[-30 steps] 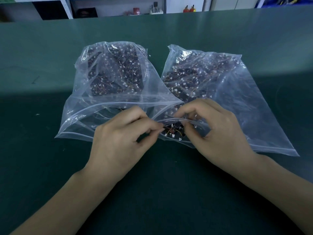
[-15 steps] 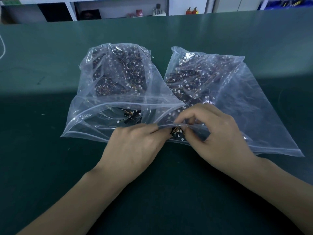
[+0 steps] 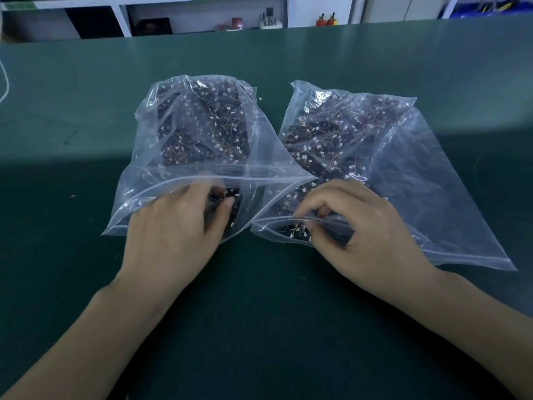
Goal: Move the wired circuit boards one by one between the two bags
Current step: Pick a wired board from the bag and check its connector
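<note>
Two clear, crinkled zip-lock bags lie side by side on a matte dark green bench [image 3: 86, 284], their sealed bottoms far and their mouths near. Both are thin glossy film with a ridged zip strip along the mouth. The left bag [image 3: 184, 145] bulges with a heap of small dark circuit boards [image 3: 202, 131], each trailing thin orange-brown wires that end in little white plastic connectors. The right bag [image 3: 418, 174] lies flatter and wider, with a similar heap spread through its far left part and loose empty film toward its near right corner.

The left hand [image 3: 173, 235] reaches into the mouth of the left bag, knuckles up; its fingers [image 3: 227, 202] are curled inside the film around a dark wired circuit board [image 3: 230, 194], though motion blur hides the exact grip. The right hand [image 3: 357, 226] rests at the mouth of the right bag, its thumb and forefinger pinched together on the zip strip [image 3: 277, 220], the other fingers bent loosely above. A few boards show through the film just under that pinch.

Beyond the far edge of the bench stand white shelves [image 3: 115, 13] with small, indistinct items.
</note>
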